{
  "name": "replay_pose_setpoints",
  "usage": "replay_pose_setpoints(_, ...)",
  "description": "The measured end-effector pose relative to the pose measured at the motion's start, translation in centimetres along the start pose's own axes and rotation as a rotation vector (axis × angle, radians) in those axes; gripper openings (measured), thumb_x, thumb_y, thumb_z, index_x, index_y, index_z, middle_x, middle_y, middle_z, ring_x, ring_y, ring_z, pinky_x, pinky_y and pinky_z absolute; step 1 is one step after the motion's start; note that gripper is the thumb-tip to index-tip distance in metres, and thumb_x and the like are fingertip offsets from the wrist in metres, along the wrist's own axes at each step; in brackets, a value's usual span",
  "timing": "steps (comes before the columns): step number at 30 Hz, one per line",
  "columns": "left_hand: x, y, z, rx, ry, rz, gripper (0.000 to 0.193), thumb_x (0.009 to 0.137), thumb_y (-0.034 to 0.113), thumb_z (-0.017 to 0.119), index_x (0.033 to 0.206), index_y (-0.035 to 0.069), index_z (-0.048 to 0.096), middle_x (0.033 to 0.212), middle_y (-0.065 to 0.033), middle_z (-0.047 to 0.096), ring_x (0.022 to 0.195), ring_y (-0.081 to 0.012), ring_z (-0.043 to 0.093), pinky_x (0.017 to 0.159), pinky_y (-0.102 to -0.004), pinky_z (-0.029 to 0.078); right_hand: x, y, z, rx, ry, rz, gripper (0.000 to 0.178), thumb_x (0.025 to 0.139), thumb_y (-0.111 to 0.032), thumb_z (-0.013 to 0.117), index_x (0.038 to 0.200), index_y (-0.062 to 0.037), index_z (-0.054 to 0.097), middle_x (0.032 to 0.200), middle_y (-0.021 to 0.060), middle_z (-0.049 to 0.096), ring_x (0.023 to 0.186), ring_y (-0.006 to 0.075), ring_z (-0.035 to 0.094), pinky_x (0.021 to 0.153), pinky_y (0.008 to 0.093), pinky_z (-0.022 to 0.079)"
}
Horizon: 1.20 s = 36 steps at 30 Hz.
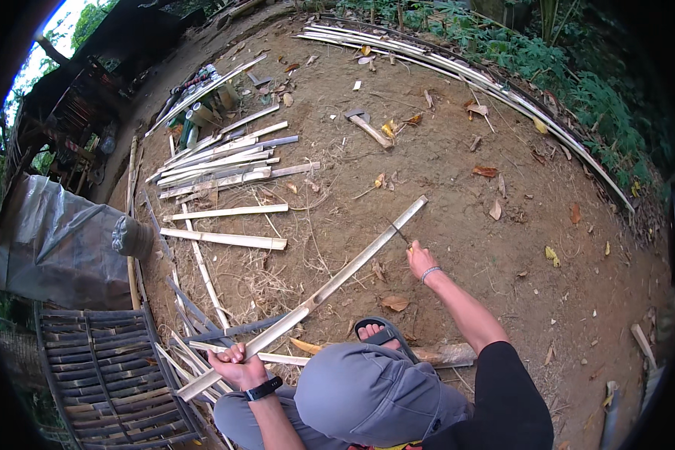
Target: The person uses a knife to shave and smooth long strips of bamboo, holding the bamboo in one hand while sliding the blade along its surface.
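Observation:
A long split bamboo strip (352,266), pale on its hollow inner face with a node partway along, runs slantwise from lower left to upper right. My left hand (238,366) is closed round its near end, with a dark band on the wrist. My right hand (421,259) grips a small knife (400,233) close to the strip's far end. The knife's thin dark blade lies against or just over the strip; I cannot tell which. Most of its handle is hidden in my fingers. My grey-trousered bent knee (382,390) and a sandalled foot (386,336) are below the strip.
Several split bamboo pieces (225,238) lie on the dirt at left. A hatchet-like tool with a wooden handle (371,131) lies farther off. Long strips (442,60) line the far edge by plants. A slatted bamboo rack (112,375) and a plastic-covered stack (60,247) stand at left.

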<state>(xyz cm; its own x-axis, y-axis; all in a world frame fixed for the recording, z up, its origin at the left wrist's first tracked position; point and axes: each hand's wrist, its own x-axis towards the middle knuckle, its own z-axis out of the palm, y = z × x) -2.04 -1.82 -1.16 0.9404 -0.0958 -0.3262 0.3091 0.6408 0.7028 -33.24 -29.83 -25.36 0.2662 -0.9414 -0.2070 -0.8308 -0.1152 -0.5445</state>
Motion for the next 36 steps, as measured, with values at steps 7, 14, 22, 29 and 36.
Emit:
replay_pose_setpoints(7,0.4,0.7,-0.1,0.018,0.046,0.032,0.045,0.095,0.033,0.042,0.055,0.016,0.031,0.042,0.0026,0.027,0.037,-0.0104,0.026,0.041,-0.0245,0.028,-1.0,-2.4,0.0,0.036,-0.108,-0.072,0.028,0.092,-0.026,0.048,0.102,-0.0004,0.041,0.078,0.0312,0.061,0.078,0.0478,0.060,0.067,0.0558,0.048)
replay_pose_setpoints(14,0.5,1.5,-0.5,0.027,-0.002,0.051,0.046,0.095,0.032,0.041,0.053,0.016,0.031,0.041,0.0031,0.026,0.036,-0.0103,0.028,0.041,-0.0242,0.028,-3.0,-5.1,-0.6,0.037,-0.169,-0.130,0.030,0.092,-0.027,0.047,0.102,0.0002,0.043,0.080,0.0321,0.060,0.080,0.0485,0.059,0.068,0.0550,0.049)
replay_pose_setpoints(22,0.7,1.4,-0.7,0.023,0.012,0.049,0.045,0.094,0.033,0.041,0.053,0.016,0.033,0.042,0.0020,0.029,0.037,-0.0110,0.027,0.042,-0.0250,0.028,-1.7,-3.7,-0.6,-0.049,-0.199,-0.119,0.030,0.092,-0.027,0.048,0.103,-0.0007,0.041,0.081,0.0285,0.062,0.079,0.0466,0.060,0.068,0.0549,0.049)
replay_pose_setpoints(29,1.0,0.5,-0.3,0.004,0.052,-0.001,0.045,0.094,0.034,0.042,0.055,0.015,0.032,0.042,0.0018,0.027,0.038,-0.0119,0.027,0.044,-0.0260,0.030,-2.8,-3.6,0.5,0.060,-0.113,-0.025,0.029,0.092,-0.029,0.046,0.102,-0.0016,0.041,0.080,0.0297,0.062,0.079,0.0468,0.060,0.068,0.0547,0.049)
replay_pose_setpoints(36,0.9,0.9,-1.0,0.006,0.036,-0.008,0.043,0.094,0.031,0.042,0.055,0.015,0.031,0.042,0.0019,0.027,0.039,-0.0113,0.028,0.042,-0.0259,0.029,-3.0,-3.8,0.4,0.010,-0.099,-0.073,0.029,0.092,-0.028,0.046,0.101,-0.0009,0.042,0.078,0.0298,0.061,0.078,0.0470,0.060,0.067,0.0544,0.049)
